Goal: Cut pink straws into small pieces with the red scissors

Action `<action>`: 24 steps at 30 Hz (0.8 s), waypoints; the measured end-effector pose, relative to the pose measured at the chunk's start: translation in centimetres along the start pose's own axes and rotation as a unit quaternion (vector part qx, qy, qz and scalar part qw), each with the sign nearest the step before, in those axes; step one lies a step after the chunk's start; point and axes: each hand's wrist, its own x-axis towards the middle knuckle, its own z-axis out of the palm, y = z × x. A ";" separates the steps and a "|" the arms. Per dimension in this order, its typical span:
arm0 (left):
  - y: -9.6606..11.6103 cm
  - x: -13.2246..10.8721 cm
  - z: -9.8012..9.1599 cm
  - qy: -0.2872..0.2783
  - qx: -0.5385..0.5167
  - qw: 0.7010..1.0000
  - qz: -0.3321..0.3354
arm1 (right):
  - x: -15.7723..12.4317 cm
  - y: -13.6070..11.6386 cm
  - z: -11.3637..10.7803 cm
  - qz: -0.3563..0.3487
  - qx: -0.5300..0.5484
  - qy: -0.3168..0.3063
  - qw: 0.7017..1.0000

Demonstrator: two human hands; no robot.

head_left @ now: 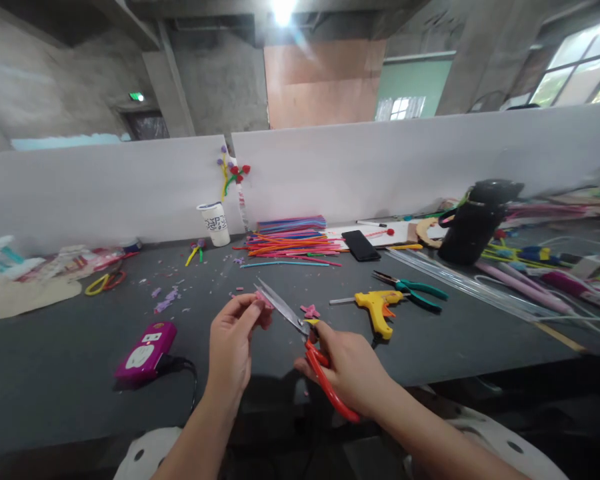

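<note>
Between the thumb and fingers of my left hand (237, 333) is a small pink piece (263, 300), mostly covered by the fingertips; its material is too small to make out. My right hand (353, 367) grips red-handled scissors (285, 310), their blades slightly parted and pointing up-left, tips close beside the pink piece. Whether the blades touch it I cannot tell. Several pink cut scraps (310, 311) lie on the dark table just beyond the scissors. Purple scraps (167, 300) are scattered to the left of my left hand.
A yellow glue gun (377, 310) and green-handled pliers (417, 290) lie to the right. Pipe cleaners (290, 243) are piled behind, beside a phone (361, 245) and a paper cup (214, 225). A black thermos (473, 223) stands far right, a corded magenta device (147, 353) left.
</note>
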 end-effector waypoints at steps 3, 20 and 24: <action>0.1 -0.1 0.0 -0.003 -0.006 1.000 0.007 | -0.3 -0.1 0.4 -0.013 -0.030 0.008 0.999; 0.6 -0.2 0.0 -0.015 -0.006 1.000 0.005 | -0.5 -0.2 0.7 -0.025 -0.078 0.020 0.996; 0.6 -0.2 0.0 -0.014 -0.008 1.000 0.006 | -0.5 -0.2 0.7 -0.027 -0.073 0.019 0.997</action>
